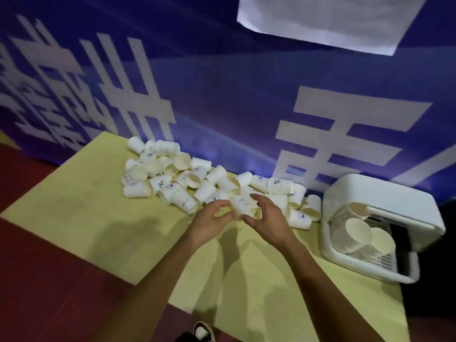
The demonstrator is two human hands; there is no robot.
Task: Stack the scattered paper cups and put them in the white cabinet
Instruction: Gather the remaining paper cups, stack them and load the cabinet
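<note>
**Inspector:** State of the hands?

**Assistant:** Both reach to the near edge of the heap of paper cups (197, 178) on the yellow table (86, 213). The left hand (213, 219) has its fingers curled with thumb and forefinger parted; the right hand (267, 218) has fingers spread and cupped. Between them lies one cup (243, 204) on its side. The fingertips look to be touching it or just beside it; a firm grip cannot be confirmed, as the frame is blurred there.

**Inspector:** And the rest of the work?

**Assistant:** The heap runs along the far side of the table against the blue banner (222, 82). The white cabinet (380, 223) stands at the right, door open, with stacked cups (357, 233) already inside. In my judgement most of the task remains.

**Inspector:** Risks?

**Assistant:** Three. Squeezing the thin wall may crush or oval the rim, so it will not nest. Pulling this cup from the heap may disturb its neighbours, which lie on their sides and could roll toward the near table edge. Lastly, the cups point every way; nesting one mouth-first would jam the stack.
</note>
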